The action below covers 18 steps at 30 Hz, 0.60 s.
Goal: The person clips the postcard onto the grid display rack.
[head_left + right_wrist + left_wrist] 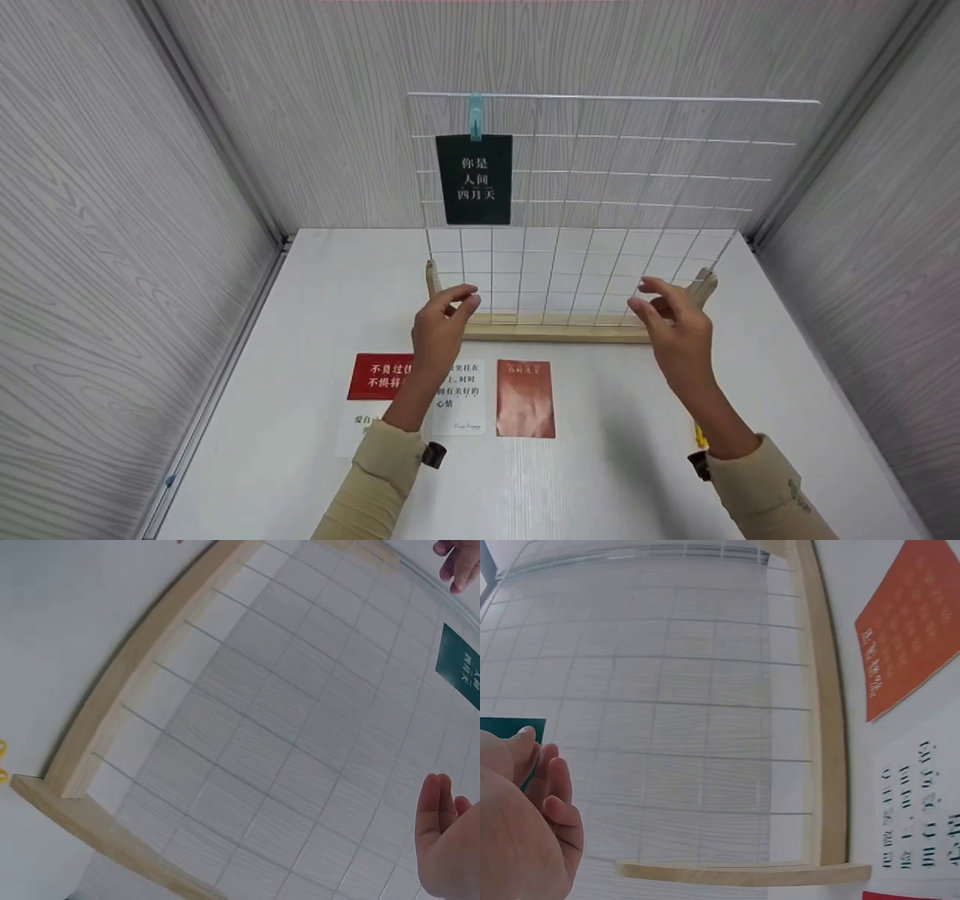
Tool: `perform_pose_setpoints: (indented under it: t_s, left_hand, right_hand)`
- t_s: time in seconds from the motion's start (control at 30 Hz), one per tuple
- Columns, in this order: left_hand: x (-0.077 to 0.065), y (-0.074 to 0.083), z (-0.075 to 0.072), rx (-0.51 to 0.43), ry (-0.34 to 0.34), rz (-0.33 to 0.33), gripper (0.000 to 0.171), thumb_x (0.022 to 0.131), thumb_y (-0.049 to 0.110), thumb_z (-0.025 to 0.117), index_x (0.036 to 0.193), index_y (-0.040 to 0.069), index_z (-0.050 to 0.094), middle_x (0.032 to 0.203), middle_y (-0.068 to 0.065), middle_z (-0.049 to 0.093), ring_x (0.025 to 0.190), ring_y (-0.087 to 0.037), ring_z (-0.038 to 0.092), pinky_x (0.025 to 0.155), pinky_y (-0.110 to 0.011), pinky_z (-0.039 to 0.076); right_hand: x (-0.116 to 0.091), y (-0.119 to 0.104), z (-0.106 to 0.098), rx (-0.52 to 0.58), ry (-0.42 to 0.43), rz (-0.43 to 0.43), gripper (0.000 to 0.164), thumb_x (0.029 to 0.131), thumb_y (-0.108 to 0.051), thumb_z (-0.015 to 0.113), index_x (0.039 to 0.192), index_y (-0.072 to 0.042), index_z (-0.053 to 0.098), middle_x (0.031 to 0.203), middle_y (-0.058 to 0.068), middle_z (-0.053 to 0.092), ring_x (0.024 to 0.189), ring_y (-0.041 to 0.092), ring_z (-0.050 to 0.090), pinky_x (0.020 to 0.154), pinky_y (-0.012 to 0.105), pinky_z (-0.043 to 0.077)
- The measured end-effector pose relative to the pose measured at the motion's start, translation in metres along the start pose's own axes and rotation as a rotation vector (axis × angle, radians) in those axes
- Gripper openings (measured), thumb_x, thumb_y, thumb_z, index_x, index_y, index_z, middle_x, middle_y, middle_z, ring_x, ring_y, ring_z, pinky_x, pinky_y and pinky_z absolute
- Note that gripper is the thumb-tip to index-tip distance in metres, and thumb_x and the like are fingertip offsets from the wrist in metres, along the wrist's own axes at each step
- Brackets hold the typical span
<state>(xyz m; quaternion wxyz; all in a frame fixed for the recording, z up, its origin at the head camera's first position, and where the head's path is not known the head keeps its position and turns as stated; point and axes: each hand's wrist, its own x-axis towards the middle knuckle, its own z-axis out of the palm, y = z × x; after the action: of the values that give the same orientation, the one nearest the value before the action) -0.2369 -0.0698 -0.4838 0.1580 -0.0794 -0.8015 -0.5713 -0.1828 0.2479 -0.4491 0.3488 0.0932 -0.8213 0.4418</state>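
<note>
A white wire grid panel (555, 202) stands upright in a wooden base (559, 332). A dark green card (491, 206) with white characters hangs near its top left, held by a light blue clip (475, 116). My left hand (437, 330) hovers in front of the grid's lower left, its fingers bent towards the thumb, with nothing between them. On the lower right, my right hand (681, 330) is raised in much the same way, thumb and fingers a little apart and holding nothing. In the left wrist view the card's lower part shows behind the left hand (525, 817).
On the white tabletop lie a red card (379, 377), white cards (465, 420) with printed text and a reddish-brown card (525, 401). A yellow object (700, 436) is partly hidden by the right forearm. Grey wood-grain walls (105, 225) enclose the table.
</note>
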Motion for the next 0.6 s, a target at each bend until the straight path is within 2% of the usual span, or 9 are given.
perform_pose_setpoints:
  t_s: [0.2,0.43,0.53,0.6]
  left_hand:
    - [-0.018,-0.026,0.023,0.055,-0.126,-0.066,0.025,0.096,0.036,0.069,0.116,0.022,0.074,0.107,0.008,0.071,0.082,-0.012,0.058,0.069,-0.029,0.047]
    - [-0.031,-0.055,0.042,0.152,-0.246,-0.125,0.021,0.095,0.035,0.07,0.114,0.026,0.075,0.106,0.009,0.071,0.083,-0.012,0.056,0.066,-0.032,0.046]
    - [-0.033,-0.067,0.049,0.166,-0.292,-0.114,0.021,0.095,0.033,0.07,0.114,0.026,0.075,0.107,0.008,0.072,0.083,-0.012,0.058,0.067,-0.033,0.046]
    - [-0.033,-0.074,0.054,0.165,-0.322,-0.109,0.022,0.095,0.031,0.071,0.115,0.025,0.074,0.108,0.007,0.072,0.089,-0.014,0.062,0.071,-0.034,0.049]
  right_hand:
    - [-0.028,0.029,-0.022,-0.023,-0.038,0.158,0.032,0.093,-0.015,0.074,0.125,-0.014,0.07,0.113,0.004,0.07,0.091,0.001,0.062,0.076,0.01,0.045]
    - [-0.058,0.069,-0.042,-0.138,-0.156,0.359,0.04,0.097,-0.036,0.068,0.131,-0.015,0.066,0.12,0.005,0.067,0.095,0.005,0.059,0.077,0.01,0.046]
    - [-0.068,0.088,-0.049,-0.205,-0.196,0.395,0.041,0.097,-0.038,0.067,0.13,-0.014,0.066,0.121,0.008,0.067,0.094,0.008,0.057,0.072,0.01,0.046]
    - [-0.073,0.099,-0.052,-0.251,-0.218,0.394,0.041,0.097,-0.038,0.067,0.129,-0.012,0.067,0.12,0.01,0.068,0.094,0.011,0.056,0.069,0.011,0.046]
